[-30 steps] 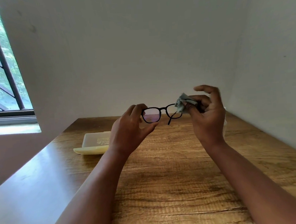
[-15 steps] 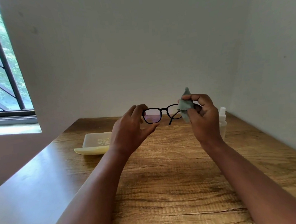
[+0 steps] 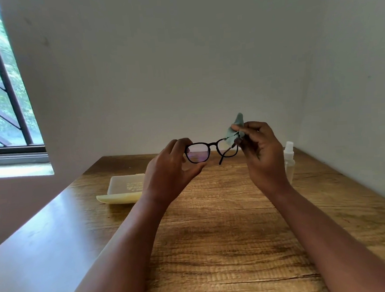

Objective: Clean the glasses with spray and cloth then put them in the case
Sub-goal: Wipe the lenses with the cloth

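At centre frame in the head view, one pair of black-framed glasses (image 3: 211, 151) is held up above the wooden table (image 3: 215, 246), between two hands. Hidden parts: the frame's left end sits behind the left hand's fingers; the right lens is partly covered by the cloth and right-hand fingers. One temple arm hangs down below the right lens; the other temple cannot be made out.

Counts: one glasses, one grey-green cloth (image 3: 235, 129), one spray bottle (image 3: 289, 162), one open case (image 3: 124, 188), two hands.

The spray bottle stands upright at right of centre, its left side cut off by the right hand and wrist; clear body, white cap. The pale yellow case lies at left of centre on the table, its right end hidden behind the left wrist; printed text on its lid is too small to read.

Left hand (image 3: 168, 172): back toward camera, fingers curled over the top of the left rim, thumb beneath, gripping the frame. Right hand (image 3: 262, 155): back toward camera, thumb and fingers pinching the cloth against the right lens; a cloth corner sticks up above the fingers.

Both forearms enter from the bottom edge. A barred window (image 3: 3, 89) is cut off at upper left.
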